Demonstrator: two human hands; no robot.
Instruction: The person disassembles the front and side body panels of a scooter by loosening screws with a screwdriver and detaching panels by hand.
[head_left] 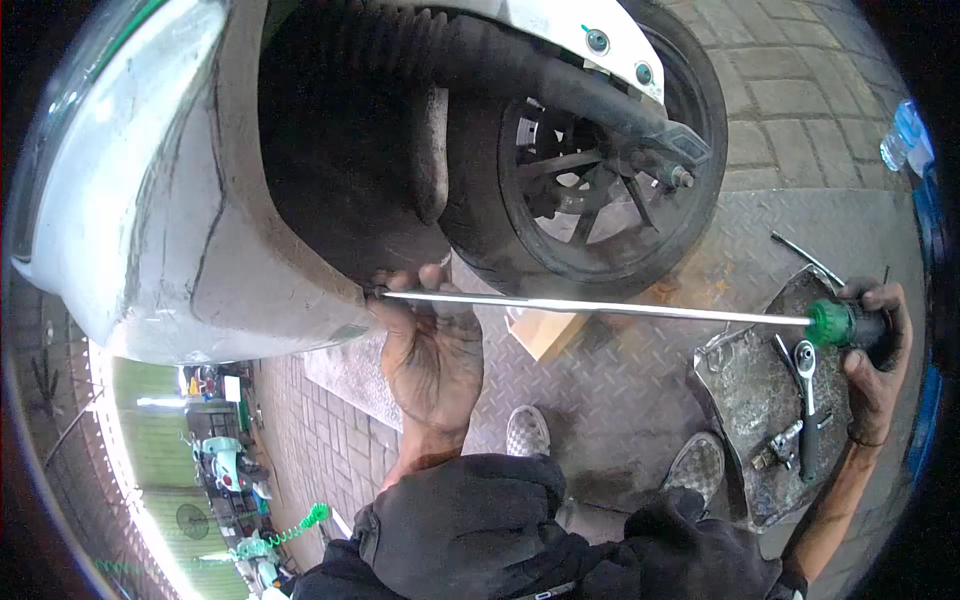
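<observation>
My right hand (pixel 878 345) is closed around the green and black handle of a long screwdriver (pixel 600 306). The steel shaft runs nearly level across the view to the edge of a scratched, light-coloured body panel (pixel 270 290) of a scooter. There my left hand (pixel 432 360), palm up, has its fingers curled around the tip end of the shaft. Its thumb and fingertips touch the panel edge. Whatever the tip meets is small and dark, and partly hidden by the fingers. Behind lies the black wheel well (pixel 350 170).
The scooter's wheel (pixel 600 170) stands on a metal checker plate (pixel 590 390), near a wooden block (pixel 545 332). Beneath my right hand, a worn metal tray (pixel 735 385) holds a ratchet (pixel 807 400) and metal parts. A plastic bottle (pixel 903 135) is at far right. Parked scooters (pixel 225 460) stand at left.
</observation>
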